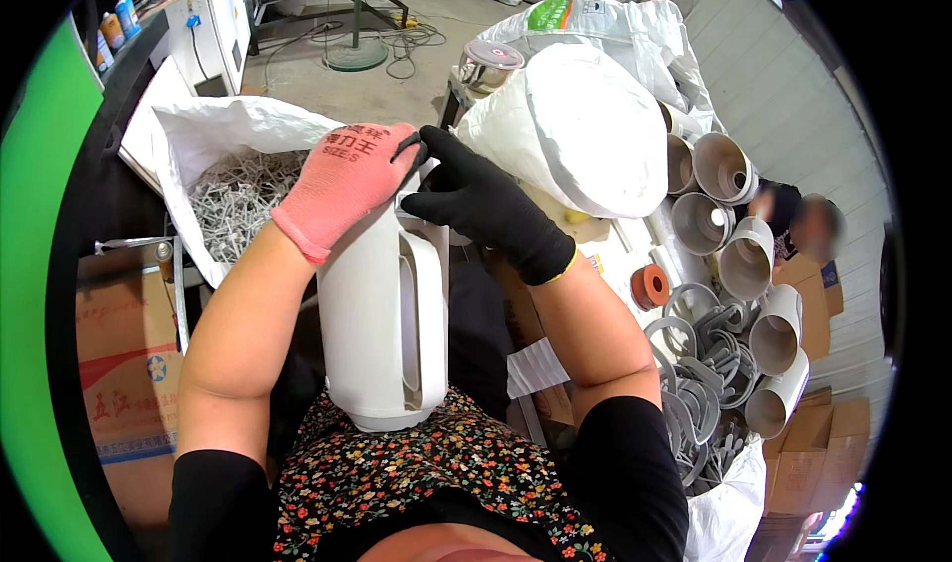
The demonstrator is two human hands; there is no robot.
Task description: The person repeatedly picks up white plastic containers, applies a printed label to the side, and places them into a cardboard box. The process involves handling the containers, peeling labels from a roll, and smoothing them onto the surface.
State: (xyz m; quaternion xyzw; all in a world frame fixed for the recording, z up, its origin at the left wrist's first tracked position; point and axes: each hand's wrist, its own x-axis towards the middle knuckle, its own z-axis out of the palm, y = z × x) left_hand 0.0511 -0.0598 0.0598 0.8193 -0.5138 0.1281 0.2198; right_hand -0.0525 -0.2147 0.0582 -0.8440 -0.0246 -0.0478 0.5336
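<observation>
A white plastic jug body [362,314] with a long side handle [428,314] rests on my lap, its rounded end toward me. My left hand [347,175], in a pink glove with black fingertips, is closed over its far end. From the right, my right hand [486,195], in a black glove, grips the same end near the handle's top. Its thumb and forefinger sit on either side of the jug's edge, and the fingertips of both hands meet there. Whatever lies under the fingertips is hidden.
On the left is a white sack [178,131] full of screws [243,200]. To the right lie several grey cylinders [746,255], grey handles [694,393], a roll of brown tape [650,286] and a large white bag [595,126]. A cardboard box [124,329] stands at lower left. Another person [783,215] is at far right.
</observation>
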